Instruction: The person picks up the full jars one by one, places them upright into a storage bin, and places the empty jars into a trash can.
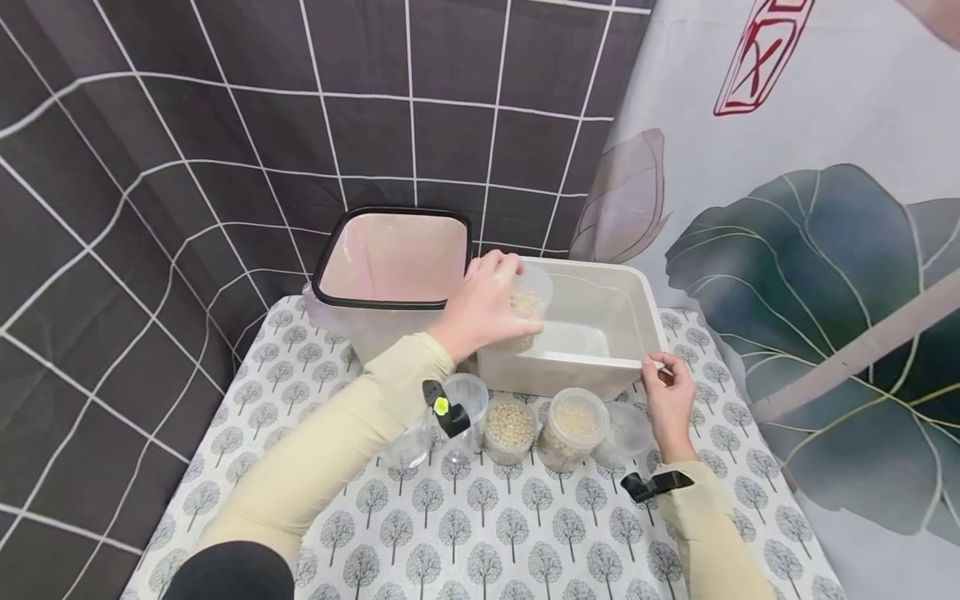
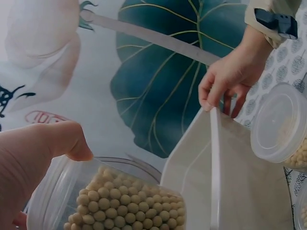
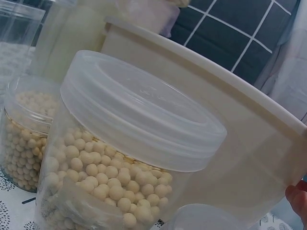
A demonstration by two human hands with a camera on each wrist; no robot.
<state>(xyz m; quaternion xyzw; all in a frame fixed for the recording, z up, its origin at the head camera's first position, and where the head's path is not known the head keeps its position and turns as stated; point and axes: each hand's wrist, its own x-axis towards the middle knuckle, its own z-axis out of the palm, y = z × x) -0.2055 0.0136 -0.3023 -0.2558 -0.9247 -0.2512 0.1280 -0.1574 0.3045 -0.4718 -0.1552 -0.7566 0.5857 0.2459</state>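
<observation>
My left hand (image 1: 483, 304) grips a clear plastic jar of round beige beans (image 2: 129, 206), held tilted above the left end of a white bin (image 1: 558, 375). Whether that jar has its lid on I cannot tell. At the bin's front right corner, my right hand (image 1: 669, 404) pinches the rim between thumb and fingers. In front of the bin stands a lidded jar of beans (image 3: 120, 158). To its left is another jar of beans (image 1: 510, 429), and further left a clear jar without visible contents (image 1: 465, 404).
A pale pink bin with a black rim (image 1: 382, 302) stands left of the white one. Right of the lidded jar lies a translucent lid (image 1: 626, 433), and a clear round piece (image 1: 408, 450) lies at the left. A tree-print cloth (image 1: 480, 533) covers the table; curtains hang behind.
</observation>
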